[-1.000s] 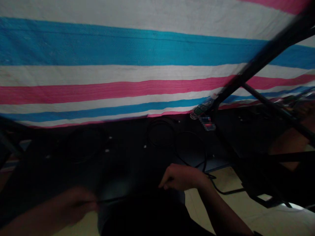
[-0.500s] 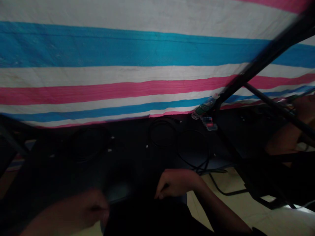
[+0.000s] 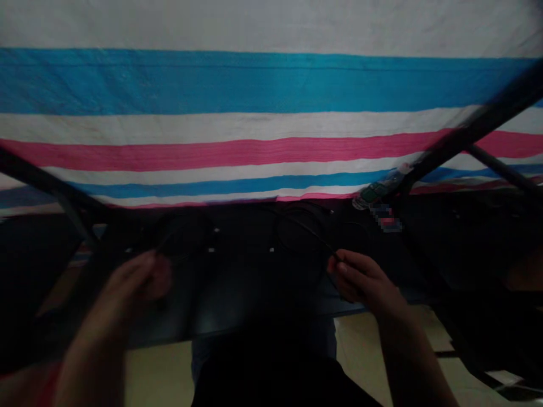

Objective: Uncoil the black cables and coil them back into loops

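Cable, thin, black and flexible (image 3: 316, 234), sits in the person's right hand (image 3: 369, 282), head view, dim light. Right thumb and fingertips pinch it; from there it slants up and to the left in the frame, away from the body, passing over or in front of a coiled black cable (image 3: 275, 226) on the black flat tabletop (image 3: 237, 282). Far end gets lost in the dark. Key relation: long axis points from the right fingertips toward the gap between the hands, so the pinched length lies up-left of the right hand, which is clearly the nearer one.

Left hand (image 3: 142, 277) is well apart on the opposite side, blurred, fingers curled. Thin dark strand seems to leave its fingertips up and right; can't tell if that is the same cable, or how firm the grip is. Small pale connector tip (image 3: 211, 250) lies on the tabletop near that hand, another pale cable end (image 3: 272, 249) by the coil.

Behind: white, blue and pink striped woven sheet (image 3: 271, 85). Clear plastic bottle with green label (image 3: 375, 193) leans beyond the right hand, pixelated red-and-blue item (image 3: 387, 219) just beside it.
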`<state>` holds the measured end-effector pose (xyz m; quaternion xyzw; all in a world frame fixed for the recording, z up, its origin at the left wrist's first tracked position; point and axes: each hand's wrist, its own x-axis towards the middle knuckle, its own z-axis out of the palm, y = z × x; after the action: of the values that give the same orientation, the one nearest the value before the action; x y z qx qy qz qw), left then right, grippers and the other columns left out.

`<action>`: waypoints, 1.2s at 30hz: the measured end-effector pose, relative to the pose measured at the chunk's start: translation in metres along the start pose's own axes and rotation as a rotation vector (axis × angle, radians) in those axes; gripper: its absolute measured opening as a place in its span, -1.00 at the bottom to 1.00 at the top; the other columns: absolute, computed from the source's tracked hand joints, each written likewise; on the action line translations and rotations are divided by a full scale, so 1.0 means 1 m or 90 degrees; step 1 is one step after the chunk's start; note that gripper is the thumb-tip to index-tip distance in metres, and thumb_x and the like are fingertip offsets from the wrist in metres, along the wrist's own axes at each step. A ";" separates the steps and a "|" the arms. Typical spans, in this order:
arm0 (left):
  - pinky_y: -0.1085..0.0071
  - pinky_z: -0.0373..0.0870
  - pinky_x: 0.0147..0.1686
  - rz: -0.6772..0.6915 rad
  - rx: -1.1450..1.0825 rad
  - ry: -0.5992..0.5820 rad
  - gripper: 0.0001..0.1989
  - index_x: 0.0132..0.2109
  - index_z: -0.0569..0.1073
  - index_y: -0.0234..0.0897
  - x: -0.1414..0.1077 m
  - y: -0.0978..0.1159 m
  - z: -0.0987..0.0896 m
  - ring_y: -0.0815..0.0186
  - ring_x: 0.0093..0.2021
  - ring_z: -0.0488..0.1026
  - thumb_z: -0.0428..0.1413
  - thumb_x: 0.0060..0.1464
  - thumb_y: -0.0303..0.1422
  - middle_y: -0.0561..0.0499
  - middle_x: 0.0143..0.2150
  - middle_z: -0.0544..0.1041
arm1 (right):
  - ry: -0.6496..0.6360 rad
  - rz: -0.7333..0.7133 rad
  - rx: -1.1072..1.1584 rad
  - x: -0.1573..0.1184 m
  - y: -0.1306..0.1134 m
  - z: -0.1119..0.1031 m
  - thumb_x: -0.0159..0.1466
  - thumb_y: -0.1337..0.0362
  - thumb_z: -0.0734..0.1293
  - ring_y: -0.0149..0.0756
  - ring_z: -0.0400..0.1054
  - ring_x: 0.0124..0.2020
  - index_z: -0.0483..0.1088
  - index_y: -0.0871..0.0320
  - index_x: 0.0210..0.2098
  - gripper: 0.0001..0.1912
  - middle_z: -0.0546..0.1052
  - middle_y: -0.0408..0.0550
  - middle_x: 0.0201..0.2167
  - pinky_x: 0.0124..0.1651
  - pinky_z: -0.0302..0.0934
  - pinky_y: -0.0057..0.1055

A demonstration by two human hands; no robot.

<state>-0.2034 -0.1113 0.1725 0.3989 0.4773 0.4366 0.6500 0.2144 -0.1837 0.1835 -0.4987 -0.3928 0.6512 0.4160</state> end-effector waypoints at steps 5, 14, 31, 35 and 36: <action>0.43 0.40 -0.22 0.082 0.084 -0.134 -0.74 -0.33 0.53 -0.32 0.010 -0.040 0.094 0.32 -0.27 0.44 0.19 0.18 -0.19 -0.04 -0.32 0.50 | -0.027 0.003 0.172 0.021 0.033 0.067 0.32 -0.02 0.31 -0.53 0.09 -0.78 0.31 0.12 -0.27 -0.68 0.30 -0.30 -0.67 -0.74 -0.06 -0.61; 0.42 0.50 -0.26 0.157 0.027 -0.092 -0.90 -0.25 0.62 -0.25 0.005 -0.059 0.127 0.32 -0.28 0.57 0.25 0.12 -0.32 -0.05 -0.21 0.57 | 0.045 0.089 0.163 0.031 0.055 0.091 0.20 -0.17 0.38 -0.18 0.56 -0.35 0.48 0.25 -0.39 -0.47 0.61 0.09 -0.41 -0.23 0.43 -0.27; 0.31 0.45 -0.09 0.198 0.310 -0.109 -0.52 0.14 0.42 -0.19 0.010 -0.032 0.083 0.19 -0.04 0.51 0.27 0.08 -0.26 -0.16 0.08 0.53 | -0.145 0.057 -0.170 0.041 0.024 0.081 0.35 0.03 0.24 -0.49 0.17 -0.72 0.40 0.19 -0.27 -0.67 0.25 -0.32 -0.74 -0.60 0.05 -0.53; 0.38 0.39 -0.21 0.197 0.487 -0.283 -0.82 -0.13 0.59 -0.20 0.012 -0.020 0.108 0.26 -0.22 0.53 0.16 0.18 -0.27 -0.02 -0.19 0.62 | -0.156 0.043 -0.177 0.042 0.021 0.089 0.33 0.00 0.25 -0.51 0.11 -0.74 0.38 0.17 -0.26 -0.66 0.24 -0.34 -0.75 -0.64 0.00 -0.55; 0.41 0.37 -0.24 0.192 0.486 -0.285 -0.82 -0.20 0.59 -0.21 0.014 -0.020 0.108 0.29 -0.27 0.52 0.12 0.21 -0.27 0.00 -0.25 0.62 | -0.155 0.047 -0.172 0.042 0.020 0.088 0.33 -0.02 0.26 -0.51 0.09 -0.75 0.38 0.17 -0.26 -0.65 0.22 -0.34 -0.76 -0.65 -0.03 -0.55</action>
<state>-0.0924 -0.1152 0.1744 0.7588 0.3887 0.2223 0.4730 0.1189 -0.1597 0.1685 -0.4814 -0.5054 0.6629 0.2708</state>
